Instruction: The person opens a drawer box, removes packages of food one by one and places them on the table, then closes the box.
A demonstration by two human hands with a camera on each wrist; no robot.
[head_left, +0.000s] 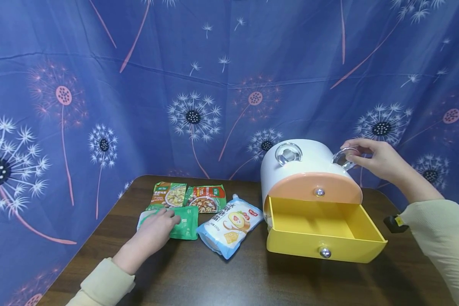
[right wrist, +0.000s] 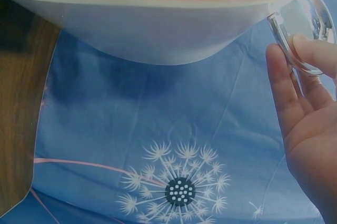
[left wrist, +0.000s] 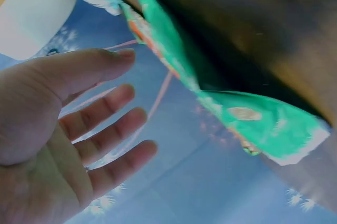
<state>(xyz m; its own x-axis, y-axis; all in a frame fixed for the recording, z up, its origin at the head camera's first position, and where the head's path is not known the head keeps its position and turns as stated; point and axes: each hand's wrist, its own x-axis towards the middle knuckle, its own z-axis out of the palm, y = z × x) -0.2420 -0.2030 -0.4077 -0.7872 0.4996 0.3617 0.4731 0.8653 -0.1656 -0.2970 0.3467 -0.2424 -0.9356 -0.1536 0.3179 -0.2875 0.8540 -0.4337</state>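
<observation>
My left hand (head_left: 158,227) is over a green packet (head_left: 187,223) on the wooden table. In the left wrist view its thumb and fingers are spread with nothing between them, apart from the green packet (left wrist: 263,121). On the right stands a white rounded drawer box (head_left: 310,155) with a peach upper drawer (head_left: 313,187) closed and a yellow lower drawer (head_left: 306,244) pulled out. My right hand (head_left: 378,159) pinches the clear ring-shaped ear (head_left: 342,159) on top of the box. The right wrist view shows the thumb and fingers on this ring (right wrist: 289,50).
Behind the green packet lie two food packets, one brown and green (head_left: 170,195), one red and green (head_left: 206,197). A white and blue spouted pouch (head_left: 231,227) lies beside the box. A black and yellow object (head_left: 395,223) is near the right sleeve. Blue dandelion cloth (head_left: 214,51) hangs behind.
</observation>
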